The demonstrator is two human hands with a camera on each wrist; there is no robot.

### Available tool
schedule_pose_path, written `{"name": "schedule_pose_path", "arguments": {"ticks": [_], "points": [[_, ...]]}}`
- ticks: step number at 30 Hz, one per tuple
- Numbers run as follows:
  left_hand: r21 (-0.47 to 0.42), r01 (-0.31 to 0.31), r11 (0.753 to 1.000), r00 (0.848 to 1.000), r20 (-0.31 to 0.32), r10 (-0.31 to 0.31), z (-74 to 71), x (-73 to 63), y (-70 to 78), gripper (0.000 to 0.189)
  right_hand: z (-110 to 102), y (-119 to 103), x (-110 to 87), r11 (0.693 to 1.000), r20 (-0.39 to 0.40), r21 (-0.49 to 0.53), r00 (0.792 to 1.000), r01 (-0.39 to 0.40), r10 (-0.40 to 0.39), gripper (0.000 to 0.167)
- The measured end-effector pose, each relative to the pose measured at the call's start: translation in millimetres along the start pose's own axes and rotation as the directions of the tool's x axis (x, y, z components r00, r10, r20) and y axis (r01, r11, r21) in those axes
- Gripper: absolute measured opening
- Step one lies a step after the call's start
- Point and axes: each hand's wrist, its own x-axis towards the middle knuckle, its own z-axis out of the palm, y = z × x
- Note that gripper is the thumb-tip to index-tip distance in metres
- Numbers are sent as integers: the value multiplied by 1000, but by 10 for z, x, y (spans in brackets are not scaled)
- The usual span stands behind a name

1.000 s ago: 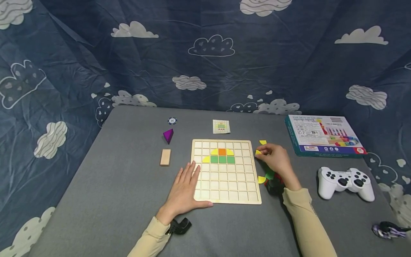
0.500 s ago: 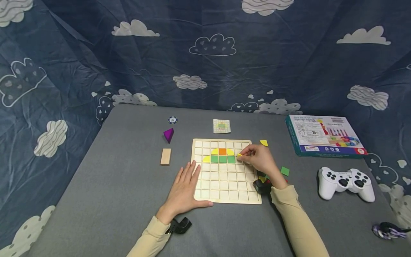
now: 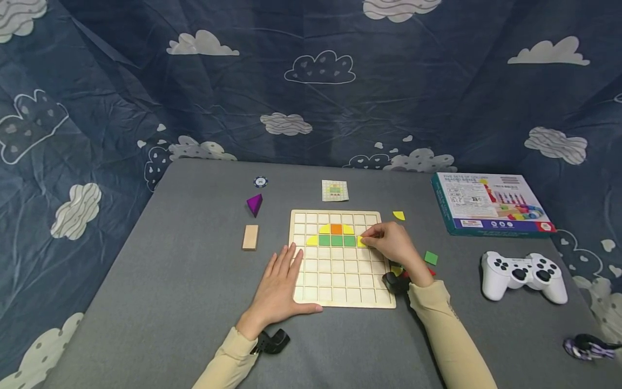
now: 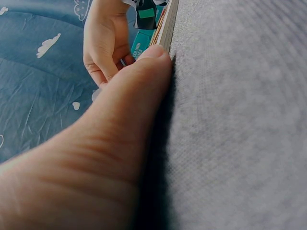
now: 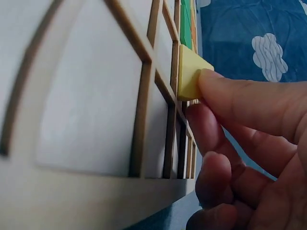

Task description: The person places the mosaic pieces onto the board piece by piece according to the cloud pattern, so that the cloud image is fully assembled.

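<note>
A wooden grid board lies in the middle of the table. On it three green square tiles form a row, with an orange tile above the middle one and yellow curved tiles around them. My right hand pinches another yellow tile at the cell just right of the green row, thumb on its face in the right wrist view. Spread flat, my left hand rests across the board's left edge, its thumb along the front-left corner.
Right of the board lie a yellow tile, a green tile and red pieces partly under my wrist. A pattern card, purple pyramid, wooden block and poker chip surround it. Farther right are a box and game controller.
My right hand has carried the yellow tile leftward from beside the board to the cell at the green row's right end, then lowered it slightly. My left hand has stayed put.
</note>
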Motion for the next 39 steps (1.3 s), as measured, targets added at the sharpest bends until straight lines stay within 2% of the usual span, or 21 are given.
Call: {"name": "schedule_pose_path", "arguments": {"ticks": [14,21,24,26,29,32,35,39], "points": [[8,-3,1000,1000,-9,3,3,-1,-2,123,-50,-47,22,994,31,-100,998,-49,52,11],[4,1,1000,1000,-3,-1,-4,7,9,123,-120,-8,38,994,71,-108,997,-16,24,12],[4,1,1000,1000,3,-1,-8,13,15,123,-200,80,64,996,35,-91,999,3,0,15],[1,0,1000,1000,4,0,-10,16,16,123,-274,163,98,997,-26,-82,1000,6,-8,18],[2,1,1000,1000,0,-1,-13,12,11,123,-387,304,168,996,-121,-90,993,-3,-8,19],[7,2,1000,1000,1,-2,-15,7,5,123,-485,434,232,993,-178,-120,984,-17,-5,18],[15,3,1000,1000,4,-3,-12,5,0,124,-551,525,277,989,-177,-142,984,-37,12,21],[6,4,1000,1000,5,-4,-4,-2,-1,123,-589,579,307,985,-130,-157,990,-68,47,26]]}}
